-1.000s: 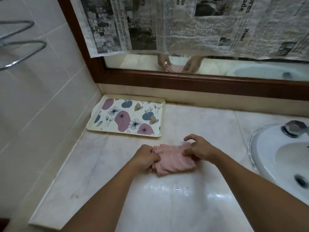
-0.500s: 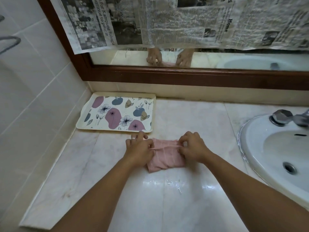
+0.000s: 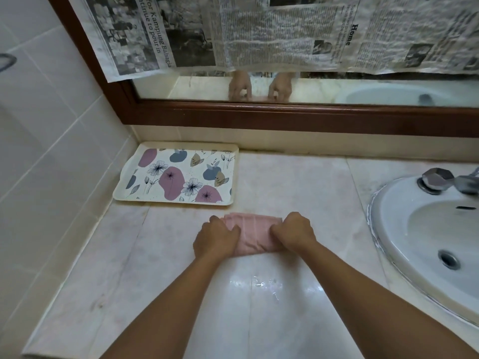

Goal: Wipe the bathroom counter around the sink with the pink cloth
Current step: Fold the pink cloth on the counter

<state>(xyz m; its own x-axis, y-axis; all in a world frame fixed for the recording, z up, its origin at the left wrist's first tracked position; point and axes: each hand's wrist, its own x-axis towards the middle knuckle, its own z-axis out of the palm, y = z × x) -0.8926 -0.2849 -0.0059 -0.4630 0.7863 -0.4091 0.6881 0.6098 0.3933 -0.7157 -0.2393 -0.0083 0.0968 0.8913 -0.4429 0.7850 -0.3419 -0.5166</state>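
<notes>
The pink cloth (image 3: pixel 255 234) lies folded into a small pad on the pale marble counter (image 3: pixel 293 185), left of the white sink (image 3: pixel 414 229). My left hand (image 3: pixel 215 238) presses on the cloth's left end and my right hand (image 3: pixel 294 233) on its right end, fingers curled over the edges. Only the middle strip of the cloth shows between the hands. A wet, shiny patch of counter (image 3: pixel 259 286) lies just in front of the cloth.
A floral tray (image 3: pixel 178 174) sits at the back left corner against the tiled wall (image 3: pixel 51 151). The metal tap (image 3: pixel 440 181) stands at the sink's back rim. A wood-framed mirror (image 3: pixel 285 117) hung with newspaper runs along the back.
The crumpled cloth has been smoothed into a neater folded pad. Both hands shifted onto its two ends and moved slightly toward the tray.
</notes>
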